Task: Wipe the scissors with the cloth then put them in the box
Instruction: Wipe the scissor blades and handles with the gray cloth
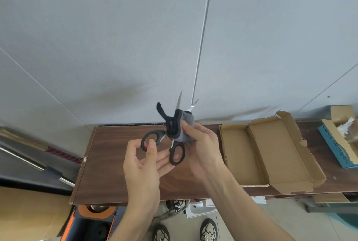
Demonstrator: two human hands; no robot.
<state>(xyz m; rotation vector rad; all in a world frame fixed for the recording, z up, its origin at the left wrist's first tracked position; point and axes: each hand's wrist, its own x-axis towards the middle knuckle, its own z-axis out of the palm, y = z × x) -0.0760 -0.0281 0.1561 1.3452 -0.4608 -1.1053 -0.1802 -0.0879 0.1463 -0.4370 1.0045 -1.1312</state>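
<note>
Evidently the wiping is the step in hand: the scissors [170,136] are held up in the air over the middle of the table [108,163], blades spread apart and pointing up and away, with their black handle loops lowest. A grey cloth [186,126] is wrapped around the blades near the pivot, and a darker strip of it sticks up to the left. The right hand [201,144] is closed on that cloth, thumb pressing it against the metal. The left hand [143,163] is loosely cupped, palm up; its thumb lies across the left loop and its fingers [164,160] support the lower loop, so it steadies the scissors rather than gripping hard.

As I judge it, the next move calls for drawing the cloth along each blade towards the tip, keeping skin off the edges, then closing the blades. The box [271,153], an open cardboard carton, lies at the right end of the table, well apart from the scissors.
</note>
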